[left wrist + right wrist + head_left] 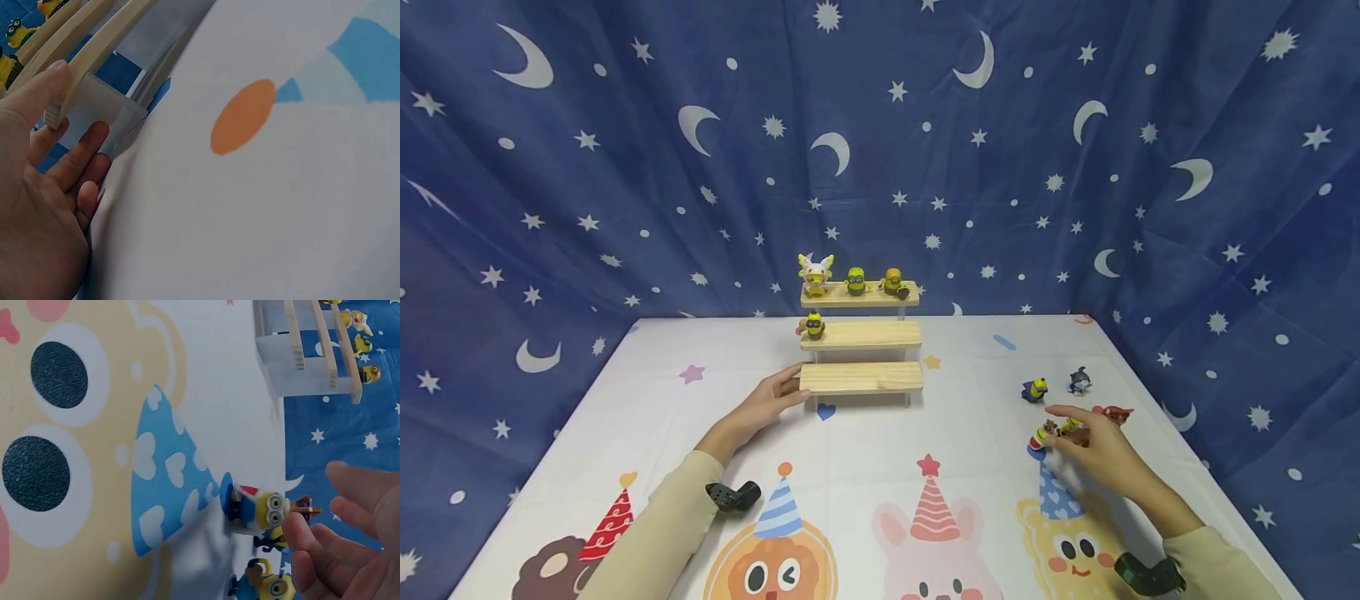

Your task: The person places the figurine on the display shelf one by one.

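My left hand [766, 406] pinches the left end of the lowest step of a three-tier wooden display stand [861, 377], thumb on top and fingers below, as the left wrist view shows. My right hand [1105, 450] hovers over a cluster of small figures, its thumb and fingers apart. Closest to its fingertips is a minion figurine [270, 509] in red, white and blue, standing upright; a fingertip overlaps its head in the right wrist view. Another minion figurine [275, 587] stands beside it. Partly behind the hand is a reddish-brown figure [1117, 414].
On the top step stand a white-and-yellow figure [816, 275] and two minions; one minion [812, 326] is on the middle step's left end. A purple-clad minion [1034, 390] and a grey-blue figure [1080, 381] stand at right. A starry curtain [880, 150] backs the printed tablecloth [970, 400].
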Available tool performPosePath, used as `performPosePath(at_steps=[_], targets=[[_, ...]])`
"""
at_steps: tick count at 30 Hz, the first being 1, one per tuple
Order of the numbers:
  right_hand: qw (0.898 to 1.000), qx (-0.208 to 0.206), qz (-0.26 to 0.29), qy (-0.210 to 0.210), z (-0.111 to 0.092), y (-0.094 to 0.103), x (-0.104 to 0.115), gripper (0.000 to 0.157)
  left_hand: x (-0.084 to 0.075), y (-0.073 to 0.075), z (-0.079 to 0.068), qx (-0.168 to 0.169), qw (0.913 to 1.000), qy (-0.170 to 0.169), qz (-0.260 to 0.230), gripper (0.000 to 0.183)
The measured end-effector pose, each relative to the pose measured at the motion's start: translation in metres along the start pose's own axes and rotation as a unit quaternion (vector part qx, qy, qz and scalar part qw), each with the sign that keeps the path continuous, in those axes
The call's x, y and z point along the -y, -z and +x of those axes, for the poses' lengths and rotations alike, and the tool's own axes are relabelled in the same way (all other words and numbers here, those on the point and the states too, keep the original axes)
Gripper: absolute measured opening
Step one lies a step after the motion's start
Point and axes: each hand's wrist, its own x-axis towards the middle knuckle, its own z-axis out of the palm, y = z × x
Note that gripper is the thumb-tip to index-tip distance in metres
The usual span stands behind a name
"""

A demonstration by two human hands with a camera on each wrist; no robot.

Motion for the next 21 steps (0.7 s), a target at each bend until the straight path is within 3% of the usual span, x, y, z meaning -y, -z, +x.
performPosePath(at_steps=[10,21], targets=[[1.000,0.014,-0.020,-0.006,0.000,-0.006,-0.006,0.038,-0.001,0.000,-0.001,0.000,1.0000,0.004,-0.005,0.082],[0.997,-0.003,-0.070,-0.035,0.005,-0.015,-0.004,0.035,0.002,-0.001,0.000,0.000,1.0000,-0.002,-0.006,0.081]])
